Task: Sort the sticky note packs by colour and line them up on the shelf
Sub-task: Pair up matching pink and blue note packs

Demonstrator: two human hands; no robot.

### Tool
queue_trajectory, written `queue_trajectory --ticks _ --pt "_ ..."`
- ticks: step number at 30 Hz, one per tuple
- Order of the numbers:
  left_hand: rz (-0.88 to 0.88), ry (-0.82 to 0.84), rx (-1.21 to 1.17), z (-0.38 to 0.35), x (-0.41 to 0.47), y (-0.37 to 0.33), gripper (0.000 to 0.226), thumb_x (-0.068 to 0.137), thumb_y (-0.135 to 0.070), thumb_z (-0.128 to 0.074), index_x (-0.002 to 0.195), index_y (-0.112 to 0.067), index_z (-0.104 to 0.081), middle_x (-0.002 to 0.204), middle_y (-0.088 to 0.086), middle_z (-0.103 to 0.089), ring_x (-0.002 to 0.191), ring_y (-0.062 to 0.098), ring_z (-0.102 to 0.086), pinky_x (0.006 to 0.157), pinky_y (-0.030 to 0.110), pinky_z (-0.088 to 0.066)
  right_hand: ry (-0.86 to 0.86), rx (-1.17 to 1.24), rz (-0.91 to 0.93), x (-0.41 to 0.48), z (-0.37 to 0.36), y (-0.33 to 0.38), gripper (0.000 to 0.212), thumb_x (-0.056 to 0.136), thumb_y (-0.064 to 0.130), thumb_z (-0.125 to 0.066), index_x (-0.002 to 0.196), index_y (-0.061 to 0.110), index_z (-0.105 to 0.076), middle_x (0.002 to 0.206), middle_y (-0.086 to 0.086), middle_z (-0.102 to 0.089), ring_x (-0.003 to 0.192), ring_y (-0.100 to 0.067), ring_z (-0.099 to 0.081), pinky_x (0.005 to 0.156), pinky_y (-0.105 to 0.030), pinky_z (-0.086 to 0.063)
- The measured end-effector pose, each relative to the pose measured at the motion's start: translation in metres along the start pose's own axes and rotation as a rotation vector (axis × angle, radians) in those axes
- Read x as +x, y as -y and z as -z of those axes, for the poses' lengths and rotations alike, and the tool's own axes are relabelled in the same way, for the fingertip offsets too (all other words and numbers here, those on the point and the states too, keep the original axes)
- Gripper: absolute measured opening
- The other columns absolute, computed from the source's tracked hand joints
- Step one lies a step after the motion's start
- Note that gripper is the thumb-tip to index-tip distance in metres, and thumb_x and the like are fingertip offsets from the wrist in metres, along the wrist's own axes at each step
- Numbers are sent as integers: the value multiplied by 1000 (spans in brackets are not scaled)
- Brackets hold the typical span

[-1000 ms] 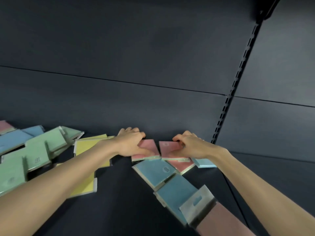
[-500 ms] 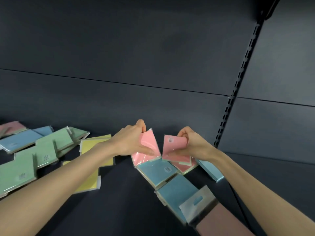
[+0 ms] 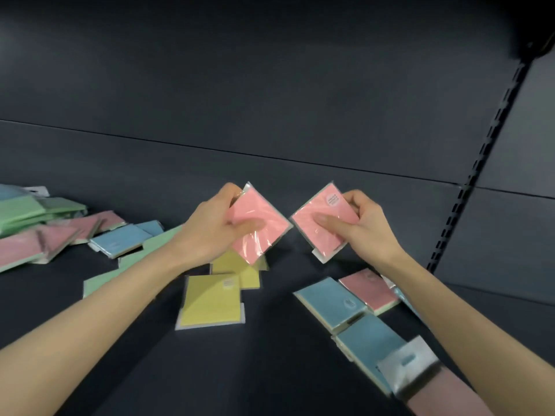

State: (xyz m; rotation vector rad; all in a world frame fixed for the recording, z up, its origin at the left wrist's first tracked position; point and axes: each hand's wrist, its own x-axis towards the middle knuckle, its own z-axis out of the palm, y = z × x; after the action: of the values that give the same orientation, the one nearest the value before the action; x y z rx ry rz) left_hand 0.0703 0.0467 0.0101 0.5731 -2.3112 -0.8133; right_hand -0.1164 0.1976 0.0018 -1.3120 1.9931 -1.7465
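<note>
My left hand (image 3: 210, 229) grips a pink sticky note pack (image 3: 258, 223) lifted above the dark shelf (image 3: 270, 370), thumb across its face. My right hand (image 3: 363, 226) grips a second pink pack (image 3: 321, 226) beside it, tilted like a diamond, its round label at the top. Below them lie two yellow packs (image 3: 210, 301). To the right lie a pink pack (image 3: 371, 288) and two blue packs (image 3: 330, 301), one reaching toward the front edge. At the left lie green packs (image 3: 27, 211), pink packs (image 3: 36, 244) and a blue pack (image 3: 120, 243), loosely overlapped.
The dark back panel (image 3: 270, 100) rises behind the packs. A slotted upright (image 3: 468, 181) runs down the right side. A long green pack (image 3: 132, 265) is partly hidden under my left forearm. A clear hanger tab (image 3: 408, 370) sticks out at the front right.
Both hands have lifted their pink packs off the shelf and raised them higher, turning them face up. The view has shifted left, showing more packs on the left.
</note>
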Motion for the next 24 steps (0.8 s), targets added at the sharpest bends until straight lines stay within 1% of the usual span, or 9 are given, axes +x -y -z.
queue_trajectory --ticks 3,6,10,14,16,18,21,23,24 --pt "11 -86 -33 31 -8 19 26 87 -25 -64 102 -10 -49 89 0 -64 85 21 -63 74 37 -48 -44 -18 56 5 -34 18 30 75 21 -79 94 15 -57 89 0 -70 77 -12 -68 67 -28 -56" --pt "11 -119 -35 66 -18 48 20 90 -22 -60 102 -10 -49 91 3 -66 87 25 -61 76 38 -47 -51 -59 90 7 -79 35 31 74 22 -79 94 16 -56 89 0 -68 79 -15 -67 68 -31 -55" --pt "0 -64 -22 118 -38 100 10 93 -19 -54 100 -17 -47 90 2 -64 85 24 -60 77 41 -46 -48 -89 88 2 -152 53 31 73 24 -80 88 21 -54 84 3 -66 72 -12 -63 61 -30 -53" --pt "1 -17 -44 162 -51 150 7 95 -18 -51 101 -20 -48 92 7 -65 89 28 -61 84 46 -46 -65 -108 77 -5 -218 66 30 74 26 -79 89 22 -53 86 7 -66 80 -14 -65 68 -33 -54" --pt "-3 -2 -77 177 -51 166 6 96 -17 -49 101 -20 -48 94 10 -65 91 31 -60 86 49 -45 -71 -123 72 -5 -241 74 29 76 27 -77 90 22 -53 86 8 -65 78 -12 -63 69 -32 -53" --pt "-23 36 -80 190 -51 176 9 97 -17 -46 103 -24 -47 96 8 -64 92 30 -59 87 49 -45 -64 -139 76 -3 -259 82 28 77 28 -76 90 23 -52 83 10 -64 74 -10 -60 66 -28 -51" --pt "-43 43 -59 208 -50 188 15 98 -19 -44 103 -33 -44 95 8 -64 87 28 -59 80 44 -48 -39 -130 90 7 -281 94 26 79 27 -74 90 24 -50 83 12 -63 73 -6 -59 62 -21 -48" --pt "-53 -9 -46 218 -51 198 15 97 -19 -46 101 -33 -44 91 4 -65 81 20 -59 75 30 -47 -13 -126 106 14 -295 99 25 80 26 -73 92 24 -51 83 11 -63 74 -7 -60 63 -21 -48" --pt "-45 -35 -35 224 -52 202 15 97 -18 -47 100 -32 -45 88 3 -65 76 15 -58 69 21 -44 0 -127 109 18 -302 101 26 80 26 -73 94 22 -51 85 10 -64 76 -10 -61 66 -24 -50"
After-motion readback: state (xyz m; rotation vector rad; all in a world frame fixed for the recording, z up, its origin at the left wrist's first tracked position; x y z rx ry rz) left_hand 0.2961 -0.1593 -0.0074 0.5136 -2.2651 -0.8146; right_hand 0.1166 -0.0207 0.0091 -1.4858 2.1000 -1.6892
